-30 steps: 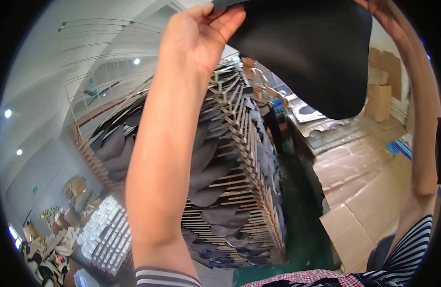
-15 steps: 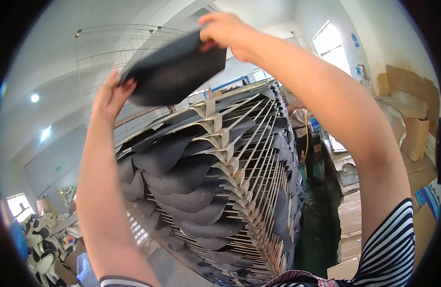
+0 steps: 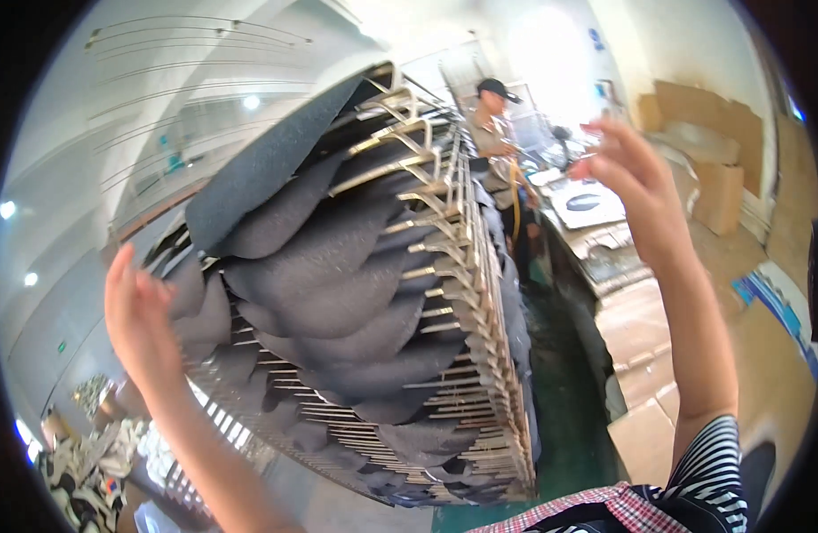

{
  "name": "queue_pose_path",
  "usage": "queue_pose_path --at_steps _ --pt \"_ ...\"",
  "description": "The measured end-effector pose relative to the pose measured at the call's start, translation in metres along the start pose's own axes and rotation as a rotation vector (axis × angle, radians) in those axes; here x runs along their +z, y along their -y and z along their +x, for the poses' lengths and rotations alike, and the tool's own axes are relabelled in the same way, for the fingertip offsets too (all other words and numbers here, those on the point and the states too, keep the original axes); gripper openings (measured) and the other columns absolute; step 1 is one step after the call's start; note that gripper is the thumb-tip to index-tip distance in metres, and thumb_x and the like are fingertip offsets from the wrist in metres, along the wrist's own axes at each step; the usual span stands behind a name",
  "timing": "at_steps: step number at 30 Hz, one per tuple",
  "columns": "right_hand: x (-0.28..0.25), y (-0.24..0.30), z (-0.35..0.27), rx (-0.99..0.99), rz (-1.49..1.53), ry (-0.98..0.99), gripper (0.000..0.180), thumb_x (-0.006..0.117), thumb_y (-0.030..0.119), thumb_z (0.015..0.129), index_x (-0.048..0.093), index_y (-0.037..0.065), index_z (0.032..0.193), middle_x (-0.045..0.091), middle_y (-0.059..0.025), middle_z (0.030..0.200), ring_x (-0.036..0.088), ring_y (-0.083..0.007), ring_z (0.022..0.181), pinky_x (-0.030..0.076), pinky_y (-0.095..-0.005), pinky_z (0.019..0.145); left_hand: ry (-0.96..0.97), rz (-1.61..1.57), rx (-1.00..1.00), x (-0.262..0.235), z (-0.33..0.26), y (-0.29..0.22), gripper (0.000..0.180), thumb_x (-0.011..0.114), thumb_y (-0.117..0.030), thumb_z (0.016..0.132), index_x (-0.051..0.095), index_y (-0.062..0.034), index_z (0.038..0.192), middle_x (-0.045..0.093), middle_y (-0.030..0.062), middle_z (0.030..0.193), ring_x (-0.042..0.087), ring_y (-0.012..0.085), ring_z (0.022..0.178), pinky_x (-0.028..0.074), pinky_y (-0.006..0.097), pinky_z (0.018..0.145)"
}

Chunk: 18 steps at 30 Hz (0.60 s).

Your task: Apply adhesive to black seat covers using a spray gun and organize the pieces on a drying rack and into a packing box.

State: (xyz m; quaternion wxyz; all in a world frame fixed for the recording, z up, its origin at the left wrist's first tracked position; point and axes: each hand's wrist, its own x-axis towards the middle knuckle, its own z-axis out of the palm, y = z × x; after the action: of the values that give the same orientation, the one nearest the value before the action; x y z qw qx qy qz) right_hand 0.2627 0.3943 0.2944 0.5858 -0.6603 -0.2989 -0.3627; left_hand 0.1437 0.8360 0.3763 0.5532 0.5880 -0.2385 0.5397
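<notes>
A tall metal rack [image 3: 444, 235] of thin rods stands before me, hung with several overlapping dark grey curved sheets [image 3: 329, 284]. On its top tier lies one dark sheet [image 3: 271, 164], sloping down toward the left. My left hand [image 3: 141, 315] is raised beside the rack's left side, empty, with its fingers stretched out. To the right of the rack my right hand [image 3: 635, 182] is up in the air, fingers apart and lightly bent, holding nothing. Neither hand touches the sheet on top.
Another person [image 3: 493, 133] in a dark cap stands at a cluttered workbench [image 3: 595, 209] behind the rack. Stacked brown cartons [image 3: 640, 338] line the right side, beside a green floor aisle [image 3: 564, 382]. A pile of white and black pieces [image 3: 98, 462] lies at lower left.
The dark sheet that both hands held up now lies on the rack's top tier. Both hands have let go and moved apart, left and right. The view has shifted, showing the other person.
</notes>
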Motion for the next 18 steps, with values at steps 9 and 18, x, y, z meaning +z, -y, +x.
queue_pose_path --at_steps 9,18 --pt "-0.086 -0.058 -0.381 1.189 0.136 -0.317 0.028 0.058 0.011 0.081 0.056 -0.001 0.107 0.062 -0.0099 0.082 0.062 -0.018 0.075 0.053 -0.0321 0.071 0.935 -0.45 -0.692 0.112 -0.257 0.07 0.033 0.059 -0.001 0.083 0.053 0.0021 0.115 0.059 0.005 0.079 0.058 0.012 0.071 0.048 0.024 0.066" --pt "-0.255 0.022 -0.601 0.971 -0.96 -0.661 0.024 0.059 0.012 0.07 0.06 0.001 0.091 0.064 -0.0128 0.079 0.062 -0.0243 0.074 0.049 -0.0355 0.067 1.298 -0.434 -1.141 0.222 -0.449 0.085 0.027 0.055 -0.003 0.083 0.055 0.0032 0.11 0.059 0.0042 0.076 0.058 0.0117 0.068 0.048 0.023 0.066"
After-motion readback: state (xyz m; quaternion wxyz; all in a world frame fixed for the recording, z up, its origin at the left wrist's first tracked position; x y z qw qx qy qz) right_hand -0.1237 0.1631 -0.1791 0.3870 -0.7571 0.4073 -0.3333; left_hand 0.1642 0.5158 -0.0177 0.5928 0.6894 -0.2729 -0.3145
